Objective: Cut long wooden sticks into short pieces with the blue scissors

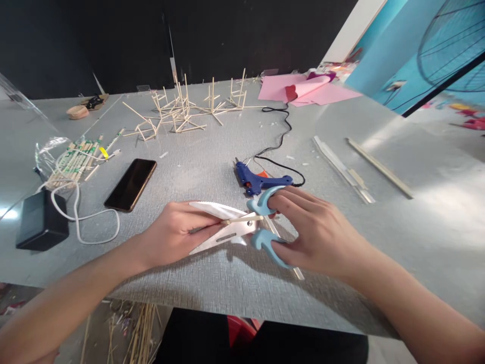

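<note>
My right hand (314, 232) grips the light blue handles of a pair of scissors (242, 225), with thumb and fingers through the loops. The scissor blades are spread and point left. Between them, near the pivot, lies a short thin wooden stick (244, 219). My left hand (176, 230) pinches the stick's left end, its fingers sitting between the two blades. Just beyond my right hand a blue glue gun (257, 178) rests on the grey table (212, 288). A clear glue stick (297, 273) lies partly hidden under the scissors and right hand.
Several joined stick frames (182, 108) stand at the back. On the left are a phone (132, 184), a black adapter (42, 220) with white cable and bundled sticks (78, 159). Clear strips (341, 167), a wooden strip (379, 167) and pink paper (280, 88) lie right. A black cord (286, 126) trails back.
</note>
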Motion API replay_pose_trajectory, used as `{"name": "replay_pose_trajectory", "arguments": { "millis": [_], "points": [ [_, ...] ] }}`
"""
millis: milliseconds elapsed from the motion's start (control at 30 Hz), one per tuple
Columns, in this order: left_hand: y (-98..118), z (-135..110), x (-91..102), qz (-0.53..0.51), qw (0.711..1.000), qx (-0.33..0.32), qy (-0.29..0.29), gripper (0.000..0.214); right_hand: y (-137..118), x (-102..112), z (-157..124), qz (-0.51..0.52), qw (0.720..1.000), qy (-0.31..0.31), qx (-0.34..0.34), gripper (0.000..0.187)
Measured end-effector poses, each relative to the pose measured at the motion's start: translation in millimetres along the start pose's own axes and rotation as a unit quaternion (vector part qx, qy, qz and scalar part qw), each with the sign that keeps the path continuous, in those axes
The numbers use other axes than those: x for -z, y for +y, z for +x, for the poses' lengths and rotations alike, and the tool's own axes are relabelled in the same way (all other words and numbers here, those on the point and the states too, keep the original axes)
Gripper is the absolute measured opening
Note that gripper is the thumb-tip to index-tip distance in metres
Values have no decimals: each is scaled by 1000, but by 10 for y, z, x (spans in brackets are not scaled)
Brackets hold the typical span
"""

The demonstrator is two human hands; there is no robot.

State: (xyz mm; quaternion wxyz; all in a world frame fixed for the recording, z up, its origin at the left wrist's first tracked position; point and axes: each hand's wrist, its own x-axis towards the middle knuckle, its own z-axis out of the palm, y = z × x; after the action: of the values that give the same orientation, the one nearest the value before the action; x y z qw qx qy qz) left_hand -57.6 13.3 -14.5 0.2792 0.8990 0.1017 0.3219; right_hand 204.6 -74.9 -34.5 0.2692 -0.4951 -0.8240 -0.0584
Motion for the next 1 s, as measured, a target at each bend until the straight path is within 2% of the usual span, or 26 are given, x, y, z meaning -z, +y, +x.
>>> {"name": "replay_pose_trajectory", "arguments": {
  "millis": [1000],
  "points": [
    [-5, 13, 20, 35, 999, -36, 5, 17, -19, -1, 2, 9, 1000, 12, 1, 21]
  ]
}}
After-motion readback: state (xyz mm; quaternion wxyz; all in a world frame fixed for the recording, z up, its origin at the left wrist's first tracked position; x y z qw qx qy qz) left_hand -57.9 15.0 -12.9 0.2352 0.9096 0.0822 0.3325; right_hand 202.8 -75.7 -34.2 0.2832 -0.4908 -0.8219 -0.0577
